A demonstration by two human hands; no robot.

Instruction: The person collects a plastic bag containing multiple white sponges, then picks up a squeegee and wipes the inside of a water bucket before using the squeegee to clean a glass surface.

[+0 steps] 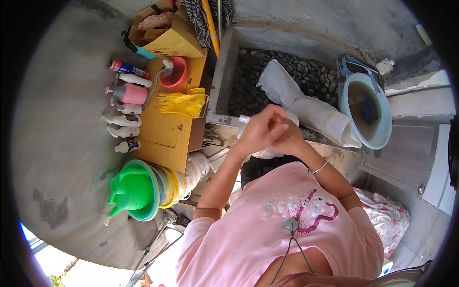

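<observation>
My left hand [263, 127] and my right hand [289, 138] meet in front of my chest, fingers bent in close together. Both grip a translucent plastic bag [266, 153], whose film shows below and on either side of them. The left hand covers most of the right hand's fingers, and the bag's contents cannot be made out. Just past my hands, a long white woven sack [317, 111] lies folded across the rim of a concrete trough [224, 119]. Its far end rests on dark pebbles [308, 73] inside the trough.
A light-blue basin [385, 134] of murky water stands at the right. On the left, a wooden cabinet [157, 134] carries yellow rubber gloves [183, 102], a red bowl [181, 71] and several bottles [132, 94]. Stacked buckets [195, 172] and a green watering can [134, 190] stand nearer.
</observation>
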